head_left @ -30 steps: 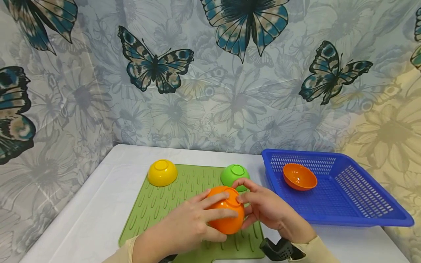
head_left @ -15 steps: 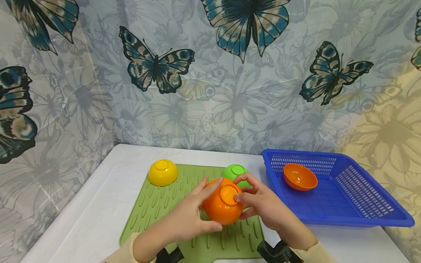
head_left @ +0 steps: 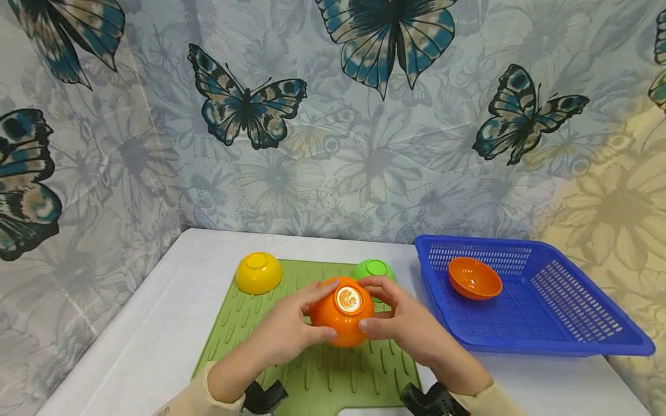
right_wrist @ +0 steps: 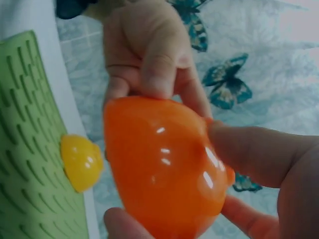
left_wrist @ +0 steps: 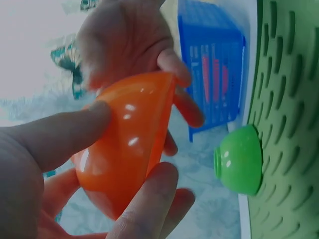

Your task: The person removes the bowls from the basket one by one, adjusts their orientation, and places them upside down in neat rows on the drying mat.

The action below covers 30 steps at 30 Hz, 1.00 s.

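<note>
Between both hands, above the green mat, an orange bowl is held with its base tilted up toward the head camera. My left hand grips its left side, thumb at the front and fingers over the top and behind. On the other side my right hand holds it, the thumb near the base ring. The left wrist view shows the orange bowl side-on with fingers on either face. In the right wrist view the orange bowl fills the middle, its rim facing left.
An upside-down yellow bowl sits at the mat's back left. A green bowl, also upside down, is at the back right, partly behind the right hand. The blue basket on the right contains another orange bowl, opening upward.
The orange bowl has moved up and slightly left, turning so its base faces the head camera. My left hand has shifted from across its front to its left side.
</note>
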Each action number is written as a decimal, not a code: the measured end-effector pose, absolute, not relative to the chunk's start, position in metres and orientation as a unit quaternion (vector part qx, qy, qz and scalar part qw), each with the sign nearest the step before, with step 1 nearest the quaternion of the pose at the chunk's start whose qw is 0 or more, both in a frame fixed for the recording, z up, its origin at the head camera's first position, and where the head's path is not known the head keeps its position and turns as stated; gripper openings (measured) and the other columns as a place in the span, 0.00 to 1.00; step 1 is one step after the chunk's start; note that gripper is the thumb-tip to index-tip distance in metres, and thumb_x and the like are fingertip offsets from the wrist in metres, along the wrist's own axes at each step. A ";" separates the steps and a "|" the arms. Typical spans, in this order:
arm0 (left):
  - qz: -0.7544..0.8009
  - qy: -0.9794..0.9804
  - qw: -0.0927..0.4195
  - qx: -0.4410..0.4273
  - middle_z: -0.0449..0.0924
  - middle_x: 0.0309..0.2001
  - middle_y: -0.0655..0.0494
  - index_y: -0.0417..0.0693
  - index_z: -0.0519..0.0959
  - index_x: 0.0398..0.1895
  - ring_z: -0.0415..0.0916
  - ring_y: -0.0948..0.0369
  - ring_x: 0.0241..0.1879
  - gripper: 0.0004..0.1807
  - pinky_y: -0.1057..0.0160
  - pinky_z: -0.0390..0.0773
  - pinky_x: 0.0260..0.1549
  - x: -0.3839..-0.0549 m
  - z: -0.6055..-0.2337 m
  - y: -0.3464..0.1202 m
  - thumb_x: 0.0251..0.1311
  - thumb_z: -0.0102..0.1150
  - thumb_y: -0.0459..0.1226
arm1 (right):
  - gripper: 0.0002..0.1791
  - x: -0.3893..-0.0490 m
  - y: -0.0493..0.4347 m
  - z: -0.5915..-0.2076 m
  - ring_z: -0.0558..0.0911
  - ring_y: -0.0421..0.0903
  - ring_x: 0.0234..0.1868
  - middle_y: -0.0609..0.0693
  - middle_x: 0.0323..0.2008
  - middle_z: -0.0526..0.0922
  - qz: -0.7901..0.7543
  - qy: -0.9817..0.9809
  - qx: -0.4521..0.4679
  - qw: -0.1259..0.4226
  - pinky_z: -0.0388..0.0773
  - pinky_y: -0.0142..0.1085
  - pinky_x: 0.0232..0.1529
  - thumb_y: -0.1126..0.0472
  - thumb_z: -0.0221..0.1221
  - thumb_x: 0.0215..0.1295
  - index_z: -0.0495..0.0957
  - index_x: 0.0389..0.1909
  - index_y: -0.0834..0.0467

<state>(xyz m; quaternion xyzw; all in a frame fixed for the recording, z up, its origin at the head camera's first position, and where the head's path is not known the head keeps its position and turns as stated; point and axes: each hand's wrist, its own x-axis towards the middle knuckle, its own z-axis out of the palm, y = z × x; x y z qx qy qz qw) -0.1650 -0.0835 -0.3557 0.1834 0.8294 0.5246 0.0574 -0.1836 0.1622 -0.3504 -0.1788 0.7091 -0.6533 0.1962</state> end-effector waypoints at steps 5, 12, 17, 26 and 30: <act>0.532 0.826 0.091 0.162 0.68 0.69 0.50 0.71 0.70 0.70 0.76 0.48 0.52 0.41 0.52 0.80 0.41 -0.168 -0.357 -0.099 0.53 0.76 0.39 | 0.41 -0.183 0.151 -0.354 0.77 0.61 0.58 0.64 0.72 0.58 -0.623 0.735 -0.181 0.197 0.82 0.49 0.46 0.70 0.70 0.57 0.65 0.71 0.52; 0.549 0.819 0.118 0.117 0.73 0.64 0.45 0.65 0.74 0.69 0.78 0.54 0.42 0.41 0.57 0.79 0.31 -0.165 -0.352 -0.129 0.50 0.77 0.36 | 0.40 -0.186 0.121 -0.355 0.80 0.60 0.55 0.63 0.71 0.63 -0.592 0.762 -0.196 0.175 0.83 0.47 0.43 0.70 0.72 0.54 0.69 0.68 0.51; 0.527 0.833 0.136 0.099 0.73 0.63 0.46 0.65 0.74 0.69 0.78 0.55 0.42 0.41 0.55 0.80 0.35 -0.163 -0.353 -0.151 0.48 0.78 0.38 | 0.39 -0.187 0.098 -0.364 0.83 0.57 0.49 0.61 0.69 0.65 -0.611 0.743 -0.182 0.202 0.83 0.47 0.41 0.73 0.72 0.52 0.71 0.65 0.50; 0.525 0.835 0.151 0.063 0.71 0.65 0.42 0.57 0.73 0.70 0.77 0.52 0.43 0.43 0.53 0.81 0.38 -0.153 -0.373 -0.196 0.45 0.78 0.38 | 0.38 -0.185 0.051 -0.390 0.82 0.54 0.49 0.53 0.67 0.70 -0.625 0.727 -0.158 0.238 0.82 0.45 0.40 0.76 0.71 0.50 0.74 0.61 0.45; 0.537 0.827 0.156 0.058 0.68 0.67 0.39 0.51 0.70 0.72 0.77 0.47 0.49 0.45 0.51 0.81 0.41 -0.149 -0.384 -0.214 0.46 0.78 0.37 | 0.39 -0.184 0.031 -0.398 0.80 0.53 0.51 0.52 0.66 0.71 -0.610 0.740 -0.153 0.240 0.82 0.44 0.40 0.76 0.72 0.49 0.75 0.59 0.43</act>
